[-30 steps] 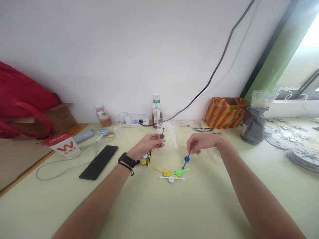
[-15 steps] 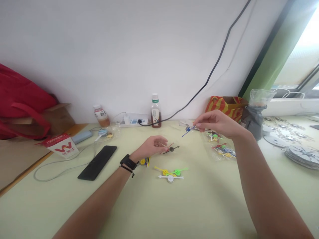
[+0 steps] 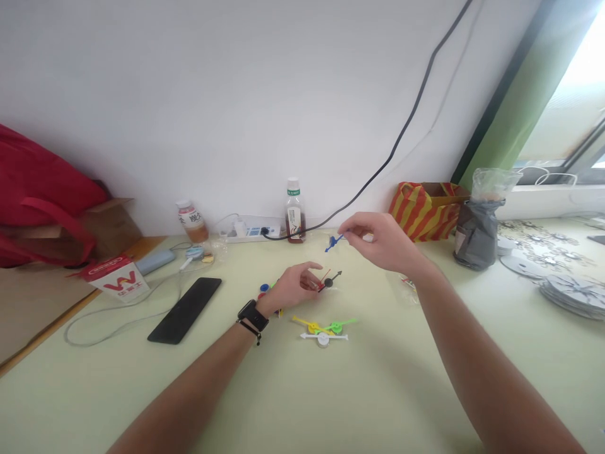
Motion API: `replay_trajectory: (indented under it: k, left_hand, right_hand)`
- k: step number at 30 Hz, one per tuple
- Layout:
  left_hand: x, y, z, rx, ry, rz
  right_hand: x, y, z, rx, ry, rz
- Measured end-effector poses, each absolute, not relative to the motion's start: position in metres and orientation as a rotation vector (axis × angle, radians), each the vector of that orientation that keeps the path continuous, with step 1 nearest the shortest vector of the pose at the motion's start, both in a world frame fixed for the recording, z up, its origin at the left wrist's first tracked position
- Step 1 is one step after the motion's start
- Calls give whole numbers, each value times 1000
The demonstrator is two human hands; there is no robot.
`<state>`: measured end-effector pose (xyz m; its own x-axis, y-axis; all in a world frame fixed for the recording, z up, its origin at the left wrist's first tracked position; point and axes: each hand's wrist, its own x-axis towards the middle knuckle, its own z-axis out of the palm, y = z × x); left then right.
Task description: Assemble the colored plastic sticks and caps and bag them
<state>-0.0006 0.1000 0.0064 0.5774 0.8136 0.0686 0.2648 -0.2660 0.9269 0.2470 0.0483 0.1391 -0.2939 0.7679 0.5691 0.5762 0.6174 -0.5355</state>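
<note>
The right hand [image 3: 378, 239] is closed at the fingertips on one end of a blue arrow spinner [image 3: 333, 241], which is held tilted above the table [image 3: 368, 391]. The left hand [image 3: 295, 287] is lowered with fingers curled beside a red arrow spinner [image 3: 322, 285] and a black arrow spinner [image 3: 329, 283]; whether either is gripped cannot be made out. Nearer the wearer, yellow [image 3: 312, 327], green [image 3: 336, 327] and white arrow spinners [image 3: 323, 339] are clustered on the tabletop.

Coloured pieces [image 3: 264, 288] partly behind left hand [image 3: 299, 285], red bag [image 3: 45, 183] cropped; window [image 3: 570, 123] cropped
</note>
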Motion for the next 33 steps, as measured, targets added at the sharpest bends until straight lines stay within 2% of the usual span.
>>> replay_trajectory:
  k: [13,33]
  left_hand:
    - [5,94,9,1993,918,692]
    - [10,92,-1,2036,974,740]
  right_hand:
    - [226,47,131,-1007,-1890,-79]
    - [211,48,118,-1333,-2163,208]
